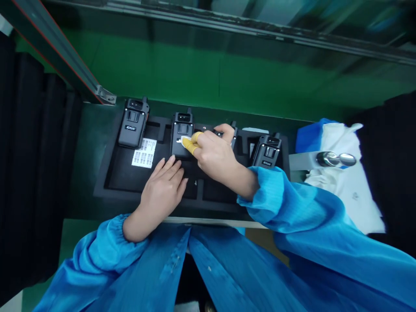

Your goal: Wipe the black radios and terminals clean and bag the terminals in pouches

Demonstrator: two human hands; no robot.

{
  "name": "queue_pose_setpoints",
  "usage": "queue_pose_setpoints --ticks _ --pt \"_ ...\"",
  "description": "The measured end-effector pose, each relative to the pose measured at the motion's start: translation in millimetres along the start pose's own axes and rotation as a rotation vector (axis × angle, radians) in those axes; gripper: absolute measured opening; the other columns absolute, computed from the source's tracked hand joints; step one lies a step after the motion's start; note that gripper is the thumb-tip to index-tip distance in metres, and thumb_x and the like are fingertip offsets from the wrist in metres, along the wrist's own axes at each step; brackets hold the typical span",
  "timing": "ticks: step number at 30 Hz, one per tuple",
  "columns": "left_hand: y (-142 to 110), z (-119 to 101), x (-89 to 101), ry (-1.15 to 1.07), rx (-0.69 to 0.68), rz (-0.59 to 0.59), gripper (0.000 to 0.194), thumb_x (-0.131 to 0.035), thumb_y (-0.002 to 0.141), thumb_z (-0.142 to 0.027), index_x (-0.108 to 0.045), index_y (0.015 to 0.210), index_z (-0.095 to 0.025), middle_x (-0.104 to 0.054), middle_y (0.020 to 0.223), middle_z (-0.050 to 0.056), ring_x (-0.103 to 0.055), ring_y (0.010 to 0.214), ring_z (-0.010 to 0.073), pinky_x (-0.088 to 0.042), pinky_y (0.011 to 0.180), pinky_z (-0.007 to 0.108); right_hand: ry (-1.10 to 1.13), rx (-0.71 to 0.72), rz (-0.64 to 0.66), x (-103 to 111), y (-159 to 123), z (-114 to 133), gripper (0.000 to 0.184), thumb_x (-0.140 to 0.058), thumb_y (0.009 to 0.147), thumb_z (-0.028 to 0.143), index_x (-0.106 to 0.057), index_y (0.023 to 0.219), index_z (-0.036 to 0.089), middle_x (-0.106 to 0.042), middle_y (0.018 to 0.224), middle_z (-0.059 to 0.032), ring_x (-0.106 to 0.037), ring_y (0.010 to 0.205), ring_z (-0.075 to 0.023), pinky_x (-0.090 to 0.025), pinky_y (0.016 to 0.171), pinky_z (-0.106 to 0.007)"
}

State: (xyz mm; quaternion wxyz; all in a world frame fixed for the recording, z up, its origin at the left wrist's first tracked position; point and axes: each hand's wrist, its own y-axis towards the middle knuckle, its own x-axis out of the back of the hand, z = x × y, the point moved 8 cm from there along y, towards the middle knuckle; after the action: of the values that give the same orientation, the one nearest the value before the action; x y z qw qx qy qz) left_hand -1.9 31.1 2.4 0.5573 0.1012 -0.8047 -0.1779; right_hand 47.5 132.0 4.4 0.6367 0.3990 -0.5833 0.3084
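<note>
A black handheld radio [182,123] with a stub antenna lies back-up in a black foam tray [121,193], second from the left. My right hand [218,154], with yellow finger cots on two fingertips, pinches a small white piece [185,140] against the radio's label area; whether it is cloth or paper I cannot tell. My left hand [165,185] lies flat with fingers stretched, fingertips at the radio's lower edge. A third radio [234,135] is mostly hidden behind my right hand. Radios marked "Riton" sit at the left [132,125] and right [267,151].
A barcode label sheet [144,153] lies in the tray by the left radio. To the right are white cloths [341,138], a blue box [307,139] and a silver-topped white bottle [305,161]. Black foam stacks [29,143] and a metal post [68,56] stand at the left.
</note>
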Motion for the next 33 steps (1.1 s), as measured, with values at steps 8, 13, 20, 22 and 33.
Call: queue_pose_setpoints --ticks 8,13,20,22,33 --pt "-2.4 -4.5 5.5 -0.029 -0.027 -0.060 0.024 -0.052 0.094 -0.019 -0.070 0.103 -0.007 -0.073 0.112 0.015 -0.065 0.116 0.0296 -0.053 0.102 0.048 -0.037 -0.155 -0.125 18.4 -26.0 -41.9 0.031 -0.044 0.086 0.009 -0.072 0.085 0.022 -0.067 0.095 -0.0045 -0.050 0.087 -0.0184 -0.018 0.089 -0.043" --pt "-6.6 23.2 37.0 -0.035 0.055 -0.199 0.021 -0.052 0.094 -0.020 -0.069 0.105 -0.013 -0.073 0.114 0.012 -0.065 0.116 0.0268 -0.051 0.104 0.048 -0.052 -0.079 -0.216 36.1 -7.2 -36.2 0.035 -0.043 0.083 0.005 -0.072 0.087 0.023 -0.066 0.091 -0.0032 -0.050 0.084 -0.0175 -0.019 0.086 -0.043" --pt "-21.4 93.4 39.0 0.177 0.373 -0.071 0.042 -0.050 0.093 -0.029 -0.058 0.127 -0.007 -0.051 0.140 0.028 -0.046 0.135 0.0412 -0.040 0.106 0.064 0.000 0.030 -0.209 37.2 49.7 -19.7 0.038 -0.045 0.077 0.003 -0.075 0.087 0.024 -0.066 0.092 -0.0042 -0.048 0.085 -0.0174 -0.019 0.084 -0.043" --pt "-22.7 93.3 31.4 0.198 0.367 -0.031 0.043 -0.049 0.092 -0.028 -0.057 0.129 -0.006 -0.051 0.140 0.031 -0.049 0.133 0.0405 -0.041 0.107 0.062 0.022 0.046 -0.191 35.5 70.8 -13.2 0.037 -0.045 0.077 0.004 -0.075 0.085 0.023 -0.066 0.093 -0.0049 -0.048 0.085 -0.0171 -0.019 0.084 -0.043" --pt "-25.8 87.4 24.8 0.166 0.392 -0.022 0.049 -0.050 0.092 -0.022 -0.049 0.138 -0.007 -0.047 0.147 0.023 -0.042 0.139 0.0360 -0.037 0.112 0.058 0.041 0.151 -0.031 -5.2 148.1 29.1 0.038 -0.037 0.089 0.007 -0.073 0.089 0.020 -0.065 0.100 -0.0066 -0.047 0.092 -0.0197 -0.017 0.089 -0.043"
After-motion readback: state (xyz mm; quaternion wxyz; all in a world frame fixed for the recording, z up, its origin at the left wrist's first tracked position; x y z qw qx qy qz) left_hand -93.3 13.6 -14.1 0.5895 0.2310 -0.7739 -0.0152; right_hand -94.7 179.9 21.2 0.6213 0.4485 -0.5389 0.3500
